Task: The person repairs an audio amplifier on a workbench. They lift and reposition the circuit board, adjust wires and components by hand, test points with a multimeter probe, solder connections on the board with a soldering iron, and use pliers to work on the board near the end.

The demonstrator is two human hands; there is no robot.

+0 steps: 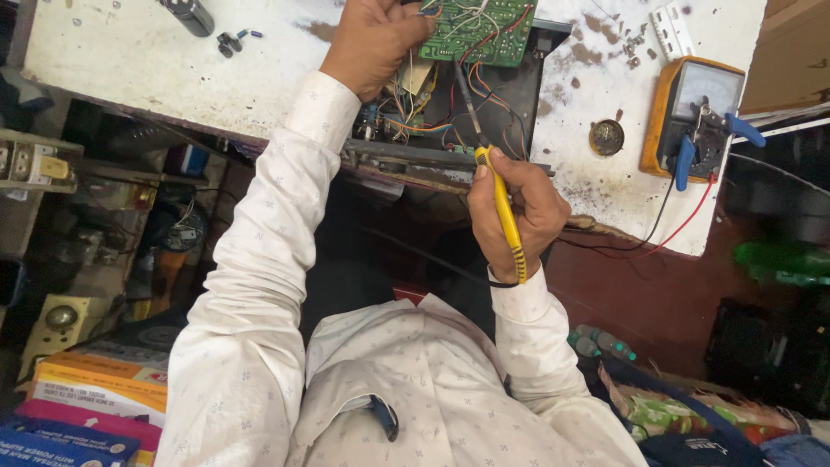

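Item: green circuit board (pixel 474 30), tilted up over the open black chassis (pixel 510 104) at the far edge of the stained white bench (pixel 156 60); your left hand (pixel 373 41) is closed on its left edge. Your right hand (pixel 519 212) grips the yellow-handled soldering iron (pixel 504 212), tip among the wires (contact unclear). Step, as judged: working a joint; next calls for a steady board. Yellow multimeter (pixel 692 112) lies right

An orange multimeter (pixel 692 117) with blue clips sits on the stained white worktop (pixel 156 60), a round metal disc (pixel 606 137) beside it; coloured boxes (pixel 99 389) lie below left.
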